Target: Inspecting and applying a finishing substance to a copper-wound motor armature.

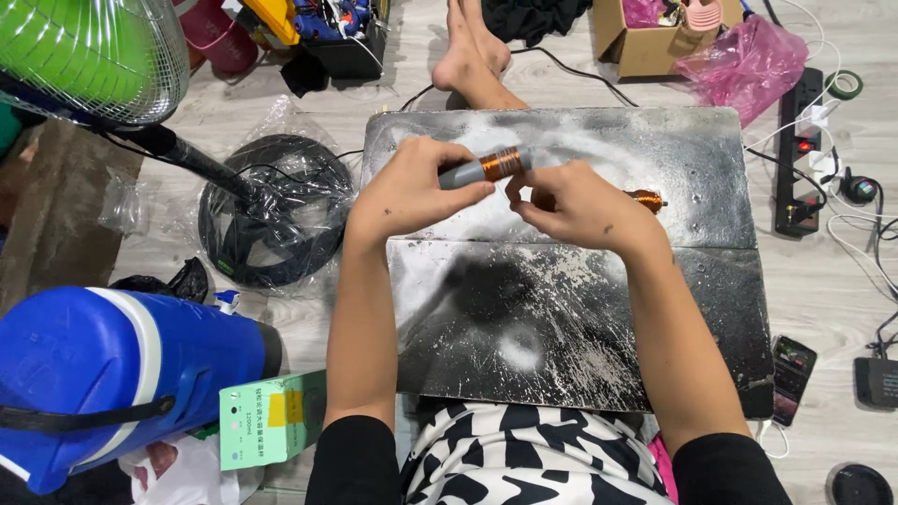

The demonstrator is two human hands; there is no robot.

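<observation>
While the person sat on the floor (823,281), a black-and-white patterned garment (524,463) filled the near edge of the view. Just beyond it lay a dark, scorched and white-flecked board (561,318), made of two slabs butted along a seam, serving as the table. The floor was pale grey wood-look plank.

Near left: a blue cooler jug (112,374) on its side and a green carton (271,416) just beside it. Near right: a phone (792,369) touching the board's corner. Mid left: a black fan base (271,210) wrapped in clear plastic, its pole rising to a green fan head (84,56). Mid right: a black power strip (800,159) with white cables. Far side: another person's bare feet (472,51) just beyond the board, a cardboard box (645,37) and a pink plastic bag (744,65).

Both forearms reached forward over the board. The left hand (412,192) had its fingers clamped on a grey rod (463,174), held roughly level above the board's far slab. A copper wire coil (502,164) sat wound around that rod. The right hand (580,206) had thumb and forefinger pinched together just beside the coil. A second copper coil (645,198) lay on the board, partly hidden behind the right hand.
</observation>
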